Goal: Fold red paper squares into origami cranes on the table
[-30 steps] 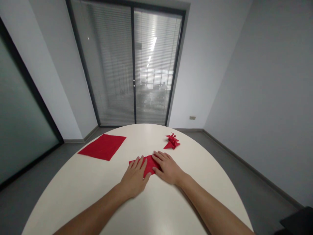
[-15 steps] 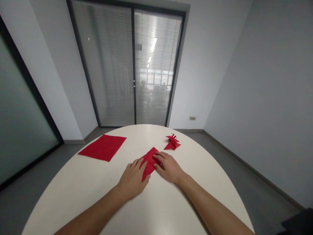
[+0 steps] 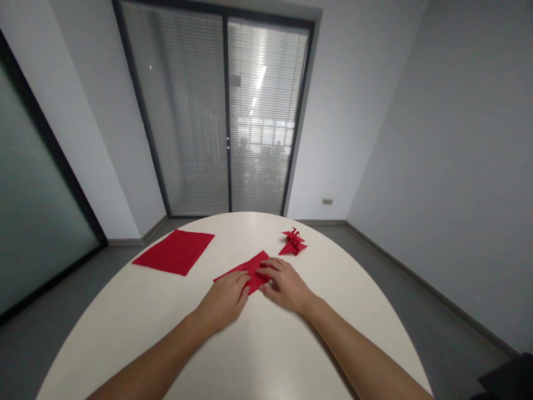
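Observation:
A folded sheet of red origami paper (image 3: 255, 282) lies on the table under both hands. My left hand (image 3: 222, 300) is closed at its near left part, fingers together and thumb alongside; the fingertips hide the exact grip. A pointed corner of the paper sticks out beyond its knuckles. On the right part rests my right hand (image 3: 287, 283), its fingers bent slightly apart and the tips pressing the sheet down. The thumb of that hand stands apart from the fingers, near the lower edge.
A flat red square sheet (image 3: 177, 253) lies at the far left of the round white table (image 3: 125, 328). Folded red paper cranes (image 3: 293, 243) sit beyond my right hand. Past the table stand a glass partition with blinds (image 3: 229, 122) and grey walls.
My left hand has shifted slightly left and toward me. The paper now shows a long pointed corner on the left and less of its near part. My right hand has barely moved.

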Motion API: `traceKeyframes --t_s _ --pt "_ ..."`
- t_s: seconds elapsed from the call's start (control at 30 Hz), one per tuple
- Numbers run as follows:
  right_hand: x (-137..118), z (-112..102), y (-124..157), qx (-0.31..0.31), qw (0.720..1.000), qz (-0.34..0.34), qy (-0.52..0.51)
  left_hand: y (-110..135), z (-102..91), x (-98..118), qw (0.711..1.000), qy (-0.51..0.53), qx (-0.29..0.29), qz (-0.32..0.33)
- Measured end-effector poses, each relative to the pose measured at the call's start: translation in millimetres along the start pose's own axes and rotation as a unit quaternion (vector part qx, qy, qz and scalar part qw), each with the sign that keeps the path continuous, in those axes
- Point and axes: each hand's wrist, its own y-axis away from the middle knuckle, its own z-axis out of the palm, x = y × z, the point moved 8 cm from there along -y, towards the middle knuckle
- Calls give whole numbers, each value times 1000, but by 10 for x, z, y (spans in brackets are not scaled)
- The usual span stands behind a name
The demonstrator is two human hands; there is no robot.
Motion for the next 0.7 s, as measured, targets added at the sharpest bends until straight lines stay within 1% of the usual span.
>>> traceKeyframes --t_s 0.17,0.3,0.4,0.7 --pt "-83 -15 -29 -9 1000 -24 3 15 -11 60 1000 -7 -14 14" --pt "-79 -23 -29 -5 1000 -18 1 11 27 17 1000 -14 -19 13" --pt "-97 -18 -24 -7 1000 -25 -3 -5 42 -6 1000 -12 -20 15" --pt "-103 -1 -28 -18 999 -26 -22 0 -15 19 1000 5 -23 8"
